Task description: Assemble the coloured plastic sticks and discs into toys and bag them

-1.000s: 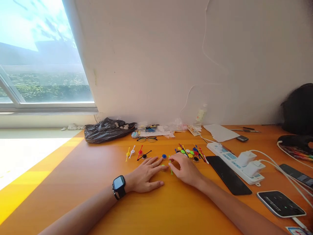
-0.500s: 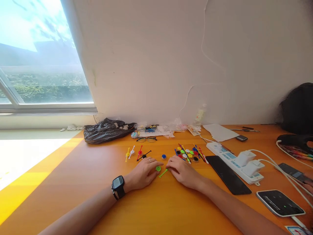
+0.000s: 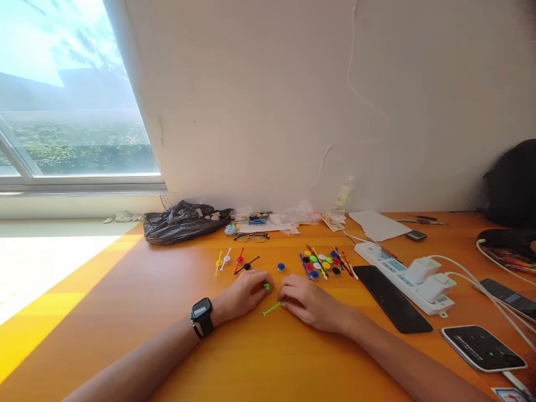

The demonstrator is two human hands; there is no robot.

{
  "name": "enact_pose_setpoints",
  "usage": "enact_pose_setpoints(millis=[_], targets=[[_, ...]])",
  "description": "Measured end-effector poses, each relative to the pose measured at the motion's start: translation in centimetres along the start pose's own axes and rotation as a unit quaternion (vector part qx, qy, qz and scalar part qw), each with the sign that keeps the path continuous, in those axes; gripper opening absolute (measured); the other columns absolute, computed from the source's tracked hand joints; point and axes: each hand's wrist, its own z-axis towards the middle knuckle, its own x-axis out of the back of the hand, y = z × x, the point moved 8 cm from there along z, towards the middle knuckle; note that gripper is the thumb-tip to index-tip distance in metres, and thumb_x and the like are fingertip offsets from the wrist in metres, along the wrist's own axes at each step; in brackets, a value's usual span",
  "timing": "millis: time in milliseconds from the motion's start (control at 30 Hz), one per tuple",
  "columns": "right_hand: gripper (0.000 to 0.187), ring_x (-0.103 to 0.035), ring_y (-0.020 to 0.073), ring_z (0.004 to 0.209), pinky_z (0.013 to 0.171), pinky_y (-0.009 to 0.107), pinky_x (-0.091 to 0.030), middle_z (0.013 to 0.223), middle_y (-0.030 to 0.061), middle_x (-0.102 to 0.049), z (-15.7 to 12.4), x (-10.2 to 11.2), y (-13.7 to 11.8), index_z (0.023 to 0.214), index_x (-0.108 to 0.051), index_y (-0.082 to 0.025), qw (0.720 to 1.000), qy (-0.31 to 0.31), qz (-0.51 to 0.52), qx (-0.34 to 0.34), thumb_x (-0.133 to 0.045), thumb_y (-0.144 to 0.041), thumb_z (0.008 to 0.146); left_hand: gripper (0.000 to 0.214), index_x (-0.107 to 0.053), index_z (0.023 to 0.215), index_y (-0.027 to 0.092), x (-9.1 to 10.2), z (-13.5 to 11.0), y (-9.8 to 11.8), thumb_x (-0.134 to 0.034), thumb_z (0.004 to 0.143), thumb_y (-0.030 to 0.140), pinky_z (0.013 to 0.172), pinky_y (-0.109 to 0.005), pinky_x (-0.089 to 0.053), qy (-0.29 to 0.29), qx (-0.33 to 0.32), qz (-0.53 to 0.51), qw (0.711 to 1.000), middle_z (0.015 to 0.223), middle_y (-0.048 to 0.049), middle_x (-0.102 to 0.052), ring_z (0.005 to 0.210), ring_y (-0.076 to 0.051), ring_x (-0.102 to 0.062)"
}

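Closer to the person than half a second earlier, the green arrow (image 3: 272, 309) was pinched at one end by the right hand (image 3: 312, 302), seemingly to leave its length free. Just beside, not touching it, the left hand (image 3: 246, 293) gripped a green disc (image 3: 267, 286) over the table (image 3: 251, 363). Lettering on the black device (image 3: 481, 346) was too small to read.

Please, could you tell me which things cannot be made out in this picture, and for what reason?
All in the head view:
Green disc: mostly covered by the left hand, so its full outline is hidden.
Green stick: its end nearest the right hand is hidden by the fingers.
Bottle label: too small and blurred to read.
Card at lower right: cut off by the bottom edge.
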Motion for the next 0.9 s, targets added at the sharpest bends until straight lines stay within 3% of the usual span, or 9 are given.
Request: enact_pose_setpoints(millis=[200, 433, 667, 900], targets=[[0.014, -0.063, 0.0227, 0.099, 0.090, 0.034, -0.050, 0.104, 0.0071, -0.068, 0.0, -0.5, -0.8, 0.101, -0.067, -0.021, 1.000, -0.005, 0.011, 0.016, -0.054, -0.018, 0.104, 0.016, -0.072, 0.106, 0.019, 0.4, 0.1, 0.6, -0.057, 0.102, 0.023, 0.073, -0.026, -0.049, -0.001, 0.004, 0.002, 1.000, 0.085, -0.0029, -0.071, 0.077, -0.015, -0.062], [0.017, -0.064, 0.0209, 0.089, 0.082, 0.031, -0.050, 0.103, 0.0068, -0.069, -0.2, -0.6, -0.5, 0.110, -0.059, -0.021, 0.999, 0.001, 0.045, -0.030, -0.043, -0.022, 0.109, 0.034, -0.076, 0.100, 0.014, 0.6, 0.0, 0.1, -0.066, 0.099, 0.046, 0.064, -0.023, -0.047, 0.011, 0.122, -0.143, 0.982, 0.080, -0.0043, -0.070, 0.069, -0.014, -0.059], [0.020, -0.068, 0.0201, 0.093, 0.082, 0.028, -0.048, 0.108, 0.0067, -0.072, -0.4, -1.1, -0.6, 0.111, -0.059, -0.022, 0.998, -0.006, 0.063, -0.024, -0.039, -0.027, 0.112, 0.047, -0.077, 0.101, 0.011, 1.3, 0.6, 2.8, -0.060, 0.102, 0.055, 0.066, -0.025, -0.049, -0.038, 0.104, -0.223, 0.969, 0.084, -0.0071, -0.072, 0.074, -0.016, -0.061], [0.021, -0.070, 0.0233, 0.089, 0.077, 0.030, -0.047, 0.103, 0.0085, -0.074, -0.7, -1.8, 0.7, 0.119, -0.057, -0.022, 0.997, -0.018, 0.042, -0.061, -0.038, -0.024, 0.111, 0.047, -0.076, 0.115, 0.011, 0.7, 0.4, 3.1, -0.068, 0.097, 0.054, 0.076, -0.028, -0.054, -0.074, 0.092, -0.263, 0.958, 0.099, -0.0114, -0.076, 0.086, -0.021, -0.067]])
